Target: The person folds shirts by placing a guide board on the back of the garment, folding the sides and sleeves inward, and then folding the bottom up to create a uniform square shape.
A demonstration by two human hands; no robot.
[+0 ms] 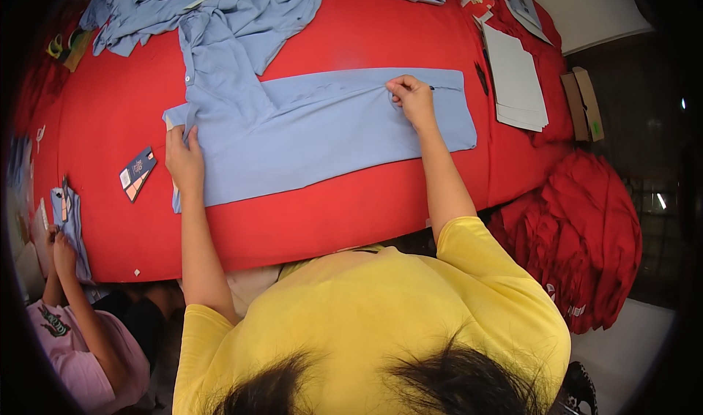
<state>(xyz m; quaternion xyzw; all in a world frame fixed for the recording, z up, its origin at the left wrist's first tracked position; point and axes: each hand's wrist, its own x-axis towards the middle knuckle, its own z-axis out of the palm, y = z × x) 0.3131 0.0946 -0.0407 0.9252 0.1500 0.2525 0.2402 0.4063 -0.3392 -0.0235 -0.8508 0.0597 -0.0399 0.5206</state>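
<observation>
Garment [315, 137], light blue, plain woven-looking cloth; exact type uncertain. Laid on a red-covered table [307, 236]. Main part: a long, broad panel, spread nearly flat and running left to right, its far right end straight-cut, its near edge rising gently toward the right. Surface mostly smooth; a long shallow crease runs diagonally across the upper half, with small ripples above it. Small dark detail near the right end. Left end: pale edging showing along the border. Second, narrower part extends away from the left end, rumpled, with a small white button on its left border; its far limit indistinct against like-coloured cloth.
</observation>
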